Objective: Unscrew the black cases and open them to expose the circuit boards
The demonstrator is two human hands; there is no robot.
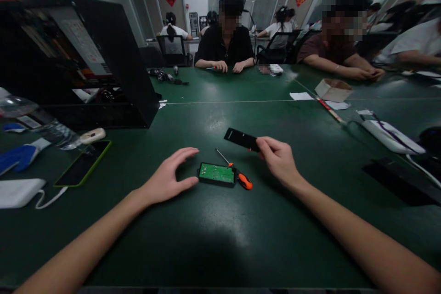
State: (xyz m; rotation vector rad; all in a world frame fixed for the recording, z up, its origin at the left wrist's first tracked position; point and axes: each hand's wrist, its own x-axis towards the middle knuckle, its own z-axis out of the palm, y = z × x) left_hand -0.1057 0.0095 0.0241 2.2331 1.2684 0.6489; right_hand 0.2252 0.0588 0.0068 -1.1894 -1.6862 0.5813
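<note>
On the green table lies a small black case [217, 185] with a green circuit board [217, 173] exposed inside it. My left hand [168, 176] is at the left end of the case, thumb and fingers apart, holding nothing. Between the thumb and fingers of my right hand [278, 158] is a flat black cover [241, 139], raised over the table beyond the case. A screwdriver [245, 181] with an orange and black handle rests at the right end of the case. Its shaft [222, 155] shows behind the case, the part between being hidden.
To the left stand an open black computer case [134, 69], a plastic bottle [41, 121], a phone [84, 164] and a white power bank [20, 193]. A white power strip [392, 135] and small cardboard box [333, 90] are on the right. A person [225, 39] sits opposite.
</note>
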